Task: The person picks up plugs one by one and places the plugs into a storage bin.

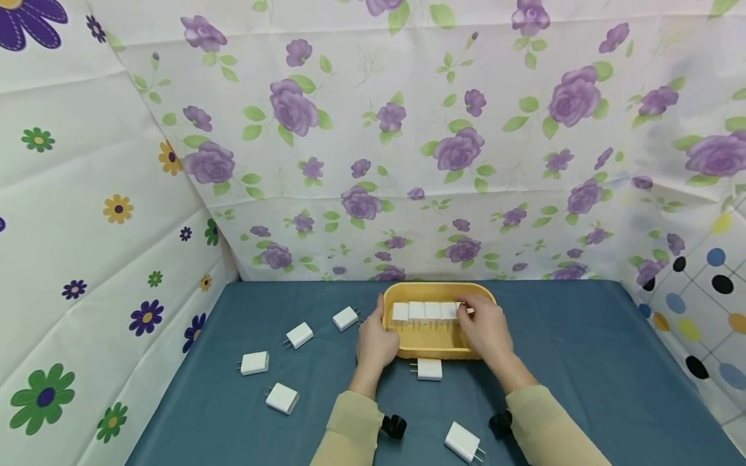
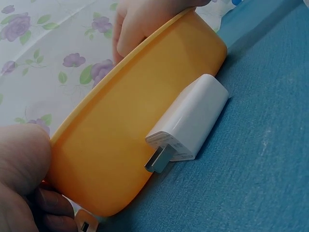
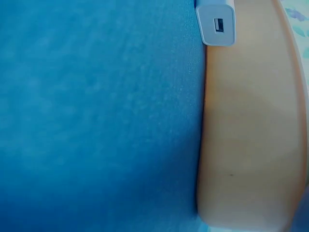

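A yellow plastic tray lies on the blue cloth, with a row of white plug chargers side by side along its far part, prongs toward the near side. My left hand grips the tray's left end; in the left wrist view its fingers curl against the wall. Over the right end, my right hand reaches in and pinches the row's rightmost charger, partly hidden by the fingers. Just outside the front wall lies another charger, prongs pointing left; the right wrist view shows its USB port end.
Left of the tray, loose chargers lie scattered on the blue cloth. One more charger lies near the front, between my forearms. Flowered sheets rise behind and at the sides. Black wrist cameras sit at both cuffs.
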The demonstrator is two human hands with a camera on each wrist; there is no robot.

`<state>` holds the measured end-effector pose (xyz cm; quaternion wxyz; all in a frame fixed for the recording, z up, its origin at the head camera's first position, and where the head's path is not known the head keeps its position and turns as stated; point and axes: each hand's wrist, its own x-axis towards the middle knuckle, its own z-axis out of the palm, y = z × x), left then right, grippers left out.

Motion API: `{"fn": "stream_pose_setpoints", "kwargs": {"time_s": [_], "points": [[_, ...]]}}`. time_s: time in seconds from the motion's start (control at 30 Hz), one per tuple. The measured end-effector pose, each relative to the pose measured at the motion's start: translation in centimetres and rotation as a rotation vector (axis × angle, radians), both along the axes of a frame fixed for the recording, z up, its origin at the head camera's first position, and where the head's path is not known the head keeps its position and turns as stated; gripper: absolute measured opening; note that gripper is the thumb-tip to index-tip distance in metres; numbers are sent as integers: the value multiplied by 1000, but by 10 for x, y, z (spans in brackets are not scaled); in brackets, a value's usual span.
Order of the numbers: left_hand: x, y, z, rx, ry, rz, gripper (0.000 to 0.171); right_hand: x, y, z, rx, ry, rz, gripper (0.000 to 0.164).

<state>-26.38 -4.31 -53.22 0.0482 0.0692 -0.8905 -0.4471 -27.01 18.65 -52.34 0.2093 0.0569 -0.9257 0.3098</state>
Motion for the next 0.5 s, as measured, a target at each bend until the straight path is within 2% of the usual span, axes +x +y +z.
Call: {"fn": "stream_pose_setpoints", "kwargs": {"time_s": [0.13,0.27,0.37,0.5], "points": [[0,1,-1,-14,1,8,87,11,2,0,12,164,107,18],[0,2,-3,-27,-9,7,87,36,4,5,37,284,196,20],[0,3,-2,-26,-16,4,88,54,7,13,22,261,270,23],[-1,3,0,-21,-24,10,88,73,6,30,6,85,364,24]]}}
